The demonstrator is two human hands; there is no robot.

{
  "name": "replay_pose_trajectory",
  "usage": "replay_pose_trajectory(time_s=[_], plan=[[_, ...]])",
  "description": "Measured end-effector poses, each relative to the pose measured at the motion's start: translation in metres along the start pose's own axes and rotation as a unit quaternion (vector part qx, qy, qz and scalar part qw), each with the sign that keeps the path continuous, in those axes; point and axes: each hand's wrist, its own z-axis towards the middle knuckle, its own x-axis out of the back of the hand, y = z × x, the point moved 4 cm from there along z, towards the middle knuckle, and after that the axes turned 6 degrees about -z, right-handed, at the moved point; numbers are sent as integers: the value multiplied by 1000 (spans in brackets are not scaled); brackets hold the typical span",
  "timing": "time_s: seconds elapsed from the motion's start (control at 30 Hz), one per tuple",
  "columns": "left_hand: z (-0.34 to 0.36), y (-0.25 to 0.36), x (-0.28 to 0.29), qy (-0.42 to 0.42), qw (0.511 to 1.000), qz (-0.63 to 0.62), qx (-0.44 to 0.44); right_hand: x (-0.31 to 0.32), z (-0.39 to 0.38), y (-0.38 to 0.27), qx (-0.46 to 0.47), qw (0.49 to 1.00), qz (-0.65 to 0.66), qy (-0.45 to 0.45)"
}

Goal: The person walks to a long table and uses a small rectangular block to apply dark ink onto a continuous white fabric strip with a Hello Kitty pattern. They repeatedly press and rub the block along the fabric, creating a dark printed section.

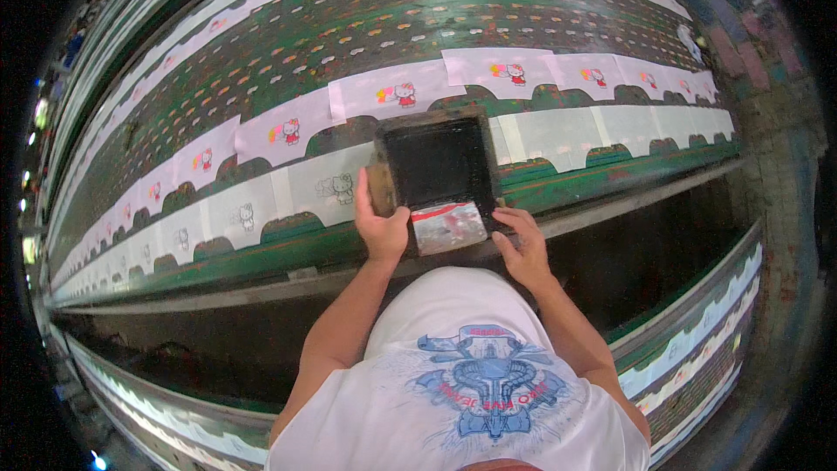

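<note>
A dark rectangular screen-printing frame (440, 161) lies over the near row of white fabric pieces (558, 131). Its near end carries a silvery strip (449, 228) with a red line across it. My left hand (380, 222) grips the frame's left side, thumb on the near corner and fingers along the outer edge. At the near right corner, my right hand (523, 249) holds the frame with bent fingers, the thumb lower down. Left of the frame, the near pieces bear a black outline print (338, 189); those to its right look blank.
Behind lies a row of pieces with a coloured cartoon print (397, 92), on a long green table (532, 187) with rows of small marks. A dark gap runs between its near edge and another table (689, 323) with similar pieces. A paved floor (776, 201) borders the right.
</note>
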Motion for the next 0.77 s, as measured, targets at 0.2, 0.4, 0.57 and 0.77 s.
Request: replay_pose_trajectory(time_s=[0.2, 0.4, 0.57, 0.77], plan=[[-13, -10, -42, 19, 1000, -9, 2, 46, 11, 6, 130, 984, -114, -31], [-9, -14, -44, 25, 999, 8, 42, 38, 39, -24, 282, 938, -145, -141], [-10, -12, -43, 24, 999, 8, 46, 14, 55, -32, 341, 900, -187, -197], [-6, -15, -43, 20, 995, -57, 85, 9, 83, -28, 321, 878, -228, -270]])
